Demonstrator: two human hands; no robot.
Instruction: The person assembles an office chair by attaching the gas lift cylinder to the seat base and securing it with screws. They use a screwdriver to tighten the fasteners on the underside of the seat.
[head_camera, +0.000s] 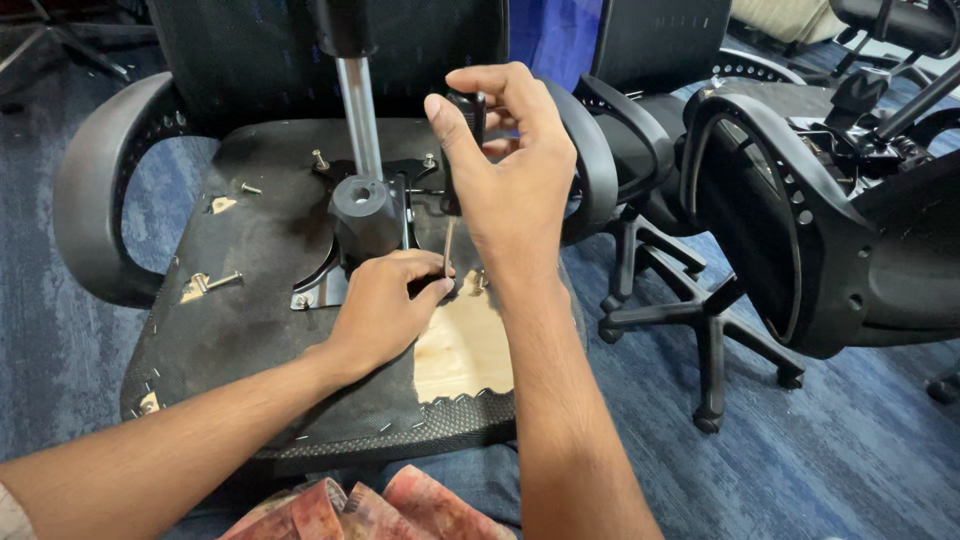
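Note:
An upturned office chair seat (250, 270) lies in front of me, its black underside facing up, with a metal mechanism plate (330, 285) and a grey cylinder socket (362, 205) at its middle. My right hand (510, 175) grips the black handle of a screwdriver (466, 115), whose thin shaft (449, 245) points down to the plate's right edge. My left hand (385, 305) rests on the seat with its fingertips pinched around the shaft's tip. A torn patch shows bare wood (465, 350) just right of that hand.
Loose bolts (250, 188) and a bracket (205, 284) lie on the seat's left part. Two bolts (320, 160) stand at the plate's far edge. A silver gas-lift column (358, 110) rises behind. Armrests (95, 190) flank the seat. Other black chairs (800, 220) stand right on blue carpet.

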